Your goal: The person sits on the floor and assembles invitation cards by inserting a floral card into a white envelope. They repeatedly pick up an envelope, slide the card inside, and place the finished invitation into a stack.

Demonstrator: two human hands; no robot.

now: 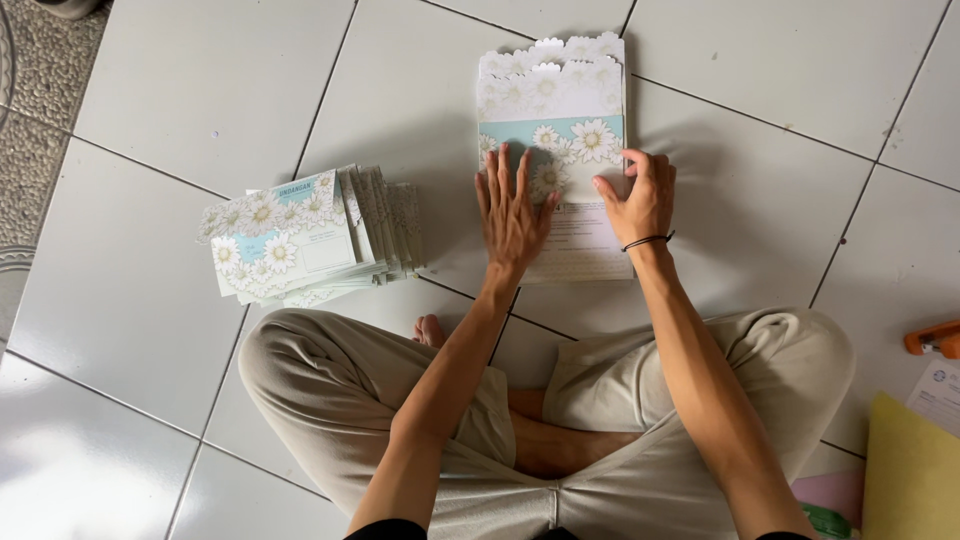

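- My left hand [512, 215] lies flat, fingers spread, pressing on the daisy-printed invitation card [560, 160] on the white tiled floor [200, 90] in front of my crossed legs.
- My right hand [640, 200] curls its fingertips onto the card's right edge; a thin black band circles that wrist.
- One card is under my hands, its scalloped flap open at the far end.
- To my left sits one fanned stack of finished invitations [310, 235]; I cannot count them.
- One orange tool [933, 338] and one yellow sheet [910, 470] lie at my right.
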